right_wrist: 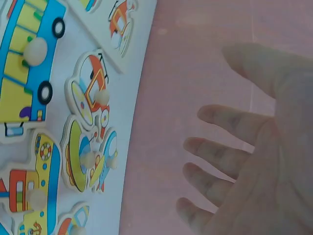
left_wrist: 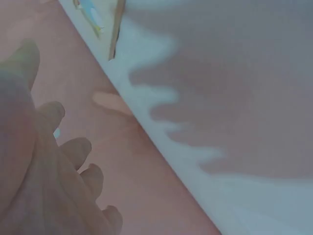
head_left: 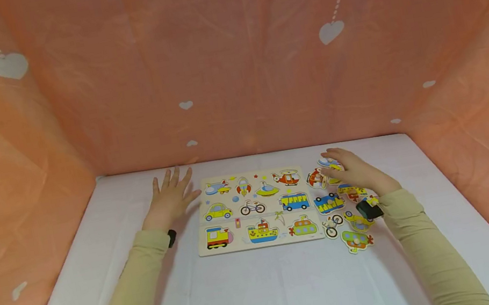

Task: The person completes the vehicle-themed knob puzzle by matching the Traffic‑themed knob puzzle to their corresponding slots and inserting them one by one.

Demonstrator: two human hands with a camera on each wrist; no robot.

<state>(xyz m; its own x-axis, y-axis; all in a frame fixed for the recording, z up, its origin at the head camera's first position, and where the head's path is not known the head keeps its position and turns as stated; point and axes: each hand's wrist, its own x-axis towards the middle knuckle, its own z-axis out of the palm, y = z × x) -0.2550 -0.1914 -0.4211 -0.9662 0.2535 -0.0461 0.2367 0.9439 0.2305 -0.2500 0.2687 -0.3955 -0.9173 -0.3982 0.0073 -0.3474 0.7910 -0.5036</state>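
Note:
My left hand hovers at the left edge of a wooden puzzle board, fingers spread and holding nothing. The board shows printed vehicles in rows. On its right, loose knobbed pieces lie in a cluster: a helicopter, an upside-down bus, a bicycle, a car and a submarine, among others. Over the far part of this cluster is my right hand, its fingers apart and nothing in its palm. In the right wrist view the boat piece lies beside the bus piece.
A white cloth-covered table carries everything. Pink curtains with white hearts stand at the back and both sides. Each wrist wears a dark strap or device, and the left hand throws a shadow on the tabletop.

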